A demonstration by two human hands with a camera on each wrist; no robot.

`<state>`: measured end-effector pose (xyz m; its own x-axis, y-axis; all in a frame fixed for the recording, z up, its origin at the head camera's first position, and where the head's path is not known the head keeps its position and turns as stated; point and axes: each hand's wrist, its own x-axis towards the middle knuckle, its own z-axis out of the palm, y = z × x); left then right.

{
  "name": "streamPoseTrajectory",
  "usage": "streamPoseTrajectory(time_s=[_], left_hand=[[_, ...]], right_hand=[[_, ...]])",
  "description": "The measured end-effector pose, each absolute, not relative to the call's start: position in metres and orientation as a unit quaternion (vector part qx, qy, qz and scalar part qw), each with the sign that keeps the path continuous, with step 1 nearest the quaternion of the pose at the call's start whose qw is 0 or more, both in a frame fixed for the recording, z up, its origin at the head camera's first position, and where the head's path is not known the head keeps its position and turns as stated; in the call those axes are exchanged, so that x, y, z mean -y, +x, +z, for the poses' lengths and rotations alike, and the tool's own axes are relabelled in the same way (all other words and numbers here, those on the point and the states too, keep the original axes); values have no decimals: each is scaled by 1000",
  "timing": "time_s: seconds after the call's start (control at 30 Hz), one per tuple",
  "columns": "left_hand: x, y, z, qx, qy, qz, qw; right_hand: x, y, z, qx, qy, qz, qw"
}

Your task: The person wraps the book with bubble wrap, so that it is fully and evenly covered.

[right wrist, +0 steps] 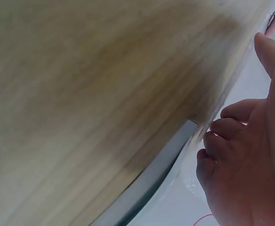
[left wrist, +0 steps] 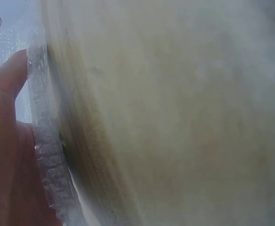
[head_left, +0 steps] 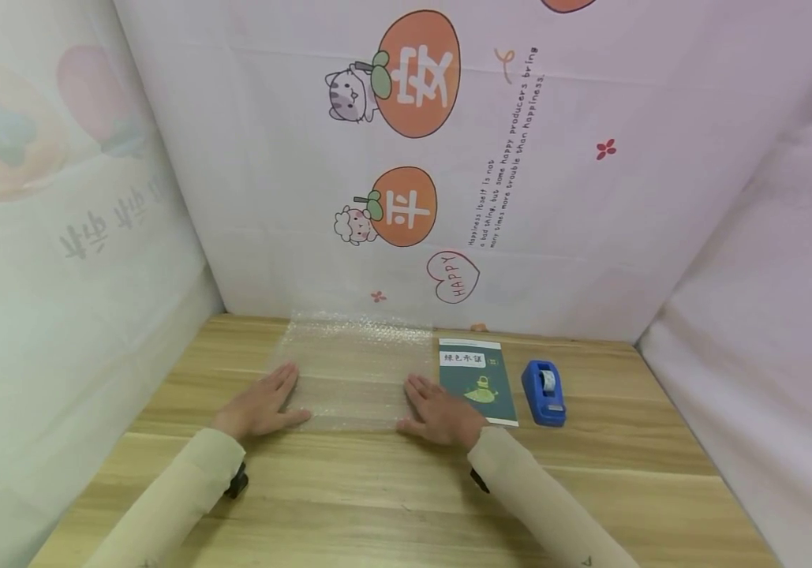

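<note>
bubble wrap: clear bumpy sheet (head_left: 356, 371) lying flat on the wooden desk (head_left: 406, 489), already spread out, nothing on it yet
left hand: (head_left: 263, 406) flat on the wrap's left edge, fingers straight, pressing, not gripping
right hand: (head_left: 441, 414) same on the wrap's right edge, fingers look loose and mostly flat
book: thin dark green booklet (head_left: 480, 383) just right of the wrap, untouched
tape dispenser: blue plastic (head_left: 544, 393), right of the wrap past the book
progress: looks like early days, only the wrap is laid out

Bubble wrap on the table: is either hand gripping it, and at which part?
No grip. The left hand and right hand rest flat on the bubble wrap's near corners, fingers straight.
</note>
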<state>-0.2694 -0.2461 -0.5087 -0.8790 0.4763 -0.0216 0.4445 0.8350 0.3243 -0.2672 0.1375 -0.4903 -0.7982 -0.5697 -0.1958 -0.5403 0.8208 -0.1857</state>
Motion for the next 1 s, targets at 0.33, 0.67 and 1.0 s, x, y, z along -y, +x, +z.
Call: streamPoseTrajectory(time_s=[0.33,0.67,1.0], left_hand=[[232,-261,-495,-959,211,162,94],[231,-267,-522,-960,190,188,82],[208,-244,-496,-963,145,188,124]], right_hand=[[-143,-274,-496,-949,-283,-50,130],[-142,-279,-491,-949,-276,-69,138],[-132,-273,-489,-953,-262,-89,123]])
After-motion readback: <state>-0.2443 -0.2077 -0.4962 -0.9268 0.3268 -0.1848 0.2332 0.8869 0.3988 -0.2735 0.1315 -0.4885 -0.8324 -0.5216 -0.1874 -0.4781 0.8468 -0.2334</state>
